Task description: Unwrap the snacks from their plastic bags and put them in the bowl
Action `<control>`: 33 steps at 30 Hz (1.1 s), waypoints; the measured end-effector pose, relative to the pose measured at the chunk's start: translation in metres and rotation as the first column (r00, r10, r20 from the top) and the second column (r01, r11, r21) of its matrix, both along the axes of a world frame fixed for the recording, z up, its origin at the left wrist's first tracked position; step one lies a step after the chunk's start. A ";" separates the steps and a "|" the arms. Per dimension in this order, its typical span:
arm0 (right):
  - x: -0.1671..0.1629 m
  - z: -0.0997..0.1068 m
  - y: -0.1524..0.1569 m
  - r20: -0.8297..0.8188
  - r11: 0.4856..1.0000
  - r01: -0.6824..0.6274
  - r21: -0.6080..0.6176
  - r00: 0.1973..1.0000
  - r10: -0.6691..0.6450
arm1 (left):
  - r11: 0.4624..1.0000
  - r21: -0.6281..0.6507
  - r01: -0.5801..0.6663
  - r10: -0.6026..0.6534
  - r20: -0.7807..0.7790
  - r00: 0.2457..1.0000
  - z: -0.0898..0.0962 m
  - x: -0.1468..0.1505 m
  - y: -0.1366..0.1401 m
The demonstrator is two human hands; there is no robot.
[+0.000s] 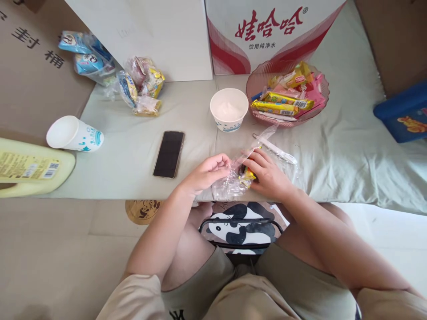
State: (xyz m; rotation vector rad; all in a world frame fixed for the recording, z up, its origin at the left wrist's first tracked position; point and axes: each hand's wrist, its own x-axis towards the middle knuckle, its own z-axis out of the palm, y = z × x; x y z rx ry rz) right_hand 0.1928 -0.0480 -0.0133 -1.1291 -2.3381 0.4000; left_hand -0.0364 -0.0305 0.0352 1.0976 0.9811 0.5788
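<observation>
Near the front edge of the cloth-covered surface, my left hand (pixel 213 171) pinches the edge of a clear plastic bag (pixel 230 187). My right hand (pixel 267 173) lies over small yellow-wrapped snacks (pixel 247 174) at the bag, its fingers bent around them; part of them is hidden beneath the hand. Just beyond the right hand lies a white pen-like cutter (pixel 278 151), partly over clear plastic. A white paper bowl (pixel 229 111) stands upright past my hands. To its right, a pink glass bowl (pixel 255 84) holds several wrapped snack bars (pixel 276 106).
A dark phone (pixel 169 154) lies left of my hands. Farther left are a tipped paper cup (pixel 75 134) and a pale yellow jug (pixel 36 166). Bagged snacks (pixel 143 84) sit at the back left before white cartons (pixel 150 35). A blue container (pixel 405 111) stands far right.
</observation>
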 end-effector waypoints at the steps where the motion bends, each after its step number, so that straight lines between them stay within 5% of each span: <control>1: 0.000 0.000 0.001 -0.048 1.000 0.011 0.001 0.999 -0.011 | 0.999 -0.036 -0.023 0.026 0.076 0.997 0.000 0.003 -0.001; 6: 0.001 0.003 0.009 -0.311 0.990 0.097 -0.104 0.942 -0.125 | 0.978 -0.184 -0.095 0.152 0.327 0.933 -0.001 0.012 0.002; 12: 0.006 0.009 0.011 -0.485 0.886 0.200 -0.418 0.775 -0.404 | 0.848 -0.214 -0.486 0.521 0.160 0.839 -0.006 0.003 0.018; 15: 0.009 0.012 0.010 -0.544 0.825 0.235 -0.514 0.654 -0.525 | 0.817 -0.159 -0.555 0.571 0.082 0.817 -0.006 -0.004 0.021; 21: 0.019 0.020 0.008 -0.490 0.688 0.445 -0.573 0.487 -0.723 | 0.885 0.188 -0.425 0.439 -0.038 0.898 -0.012 -0.007 0.018; 23: 0.022 0.027 0.006 -0.456 0.668 0.501 -0.551 0.489 -0.743 | 0.899 0.247 -0.362 0.391 -0.077 0.917 -0.017 -0.007 0.018; 27: 0.028 0.058 0.012 -0.444 0.717 0.559 -0.417 0.563 -0.697 | 0.921 0.246 -0.303 0.338 -0.114 0.934 -0.023 -0.007 0.020; 29: 0.033 0.081 0.027 -0.414 0.732 0.623 -0.275 0.611 -0.675 | 0.924 0.238 -0.298 0.330 -0.105 0.938 -0.022 -0.006 0.022; 33: 0.045 0.123 0.084 -0.179 0.678 0.735 0.025 0.670 -0.720 | 0.926 0.226 -0.302 0.328 -0.089 0.940 -0.017 -0.006 0.024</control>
